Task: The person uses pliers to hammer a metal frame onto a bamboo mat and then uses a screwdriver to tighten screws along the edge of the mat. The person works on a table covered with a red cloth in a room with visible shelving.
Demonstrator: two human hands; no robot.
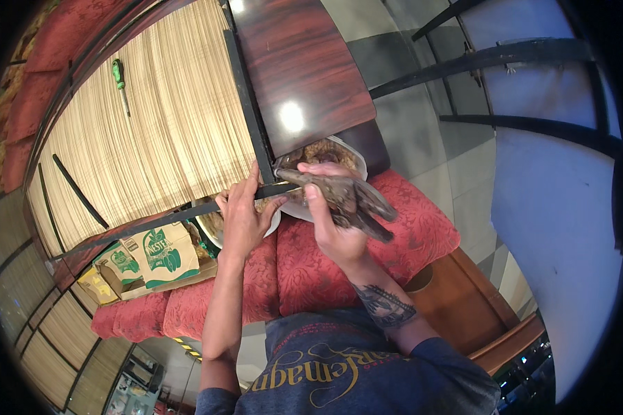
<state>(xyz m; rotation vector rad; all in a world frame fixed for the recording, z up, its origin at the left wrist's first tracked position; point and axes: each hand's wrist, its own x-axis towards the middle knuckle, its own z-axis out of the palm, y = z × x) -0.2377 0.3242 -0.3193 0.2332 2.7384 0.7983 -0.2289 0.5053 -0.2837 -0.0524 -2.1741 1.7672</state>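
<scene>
Head view. We look down on a person seated at a red patterned cushion (401, 238), forearms entering from the lower edge. The left hand (244, 216) lies with fingers extended along a dark metal bar (152, 225) that runs diagonally from the lower left toward the centre; the fingers rest on the bar near its corner joint, loosely curled around it rather than clenched. The right hand (336, 221) is clenched around a pair of dark, worn pliers (342, 197); the tool's nose points left and meets the bar's end just beside the left fingertips, while its handles stick out to the right past the palm. We cannot tell whether the plier tips actually grip the metal. A tattoo marks the right forearm.

Directly behind both hands stands a white bowl (356, 162) of brownish contents, partly hidden by the right hand. The bar belongs to a dark frame whose upright member (246, 104) borders a panel of pale bamboo slats (159, 124). To the right of that member lies a glossy reddish-brown wooden tabletop (298, 62). On the slats, well apart from the hands, lies a green-handled screwdriver (120, 79). At the lower left, near the left forearm, sit open cardboard cartons (156, 259) printed in green and yellow.
</scene>
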